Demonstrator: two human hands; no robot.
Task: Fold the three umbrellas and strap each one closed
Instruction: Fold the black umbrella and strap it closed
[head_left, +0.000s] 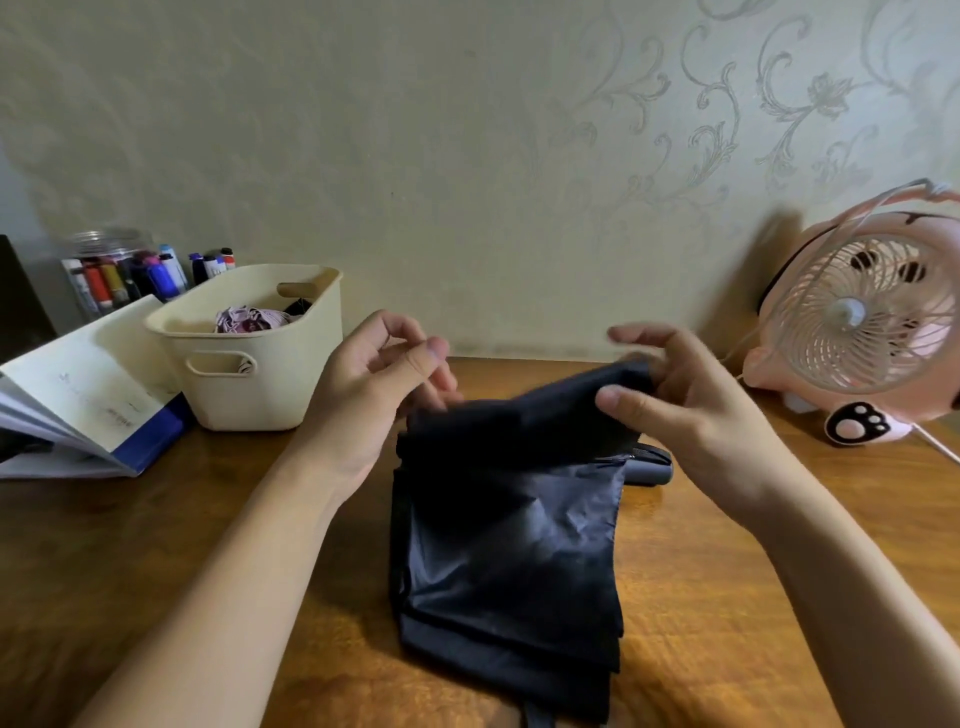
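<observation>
A dark navy umbrella (511, 545) lies loosely gathered on the wooden table (727, 597), its canopy spread in flat folds toward me. My right hand (685, 410) pinches the far upper edge of the canopy between thumb and fingers. At the canopy's far left edge, my left hand (379, 384) has its fingers curled, their tips at the fabric; whether they hold it is unclear. The umbrella's dark handle (652, 470) pokes out to the right beneath my right wrist. No other umbrella is in view.
A cream plastic basket (249, 358) with cloth inside stands at the back left. Next to it are an open book (88, 395) and a jar of markers (124, 275). A pink desk fan (857, 322) stands at the back right, its cord trailing on the table.
</observation>
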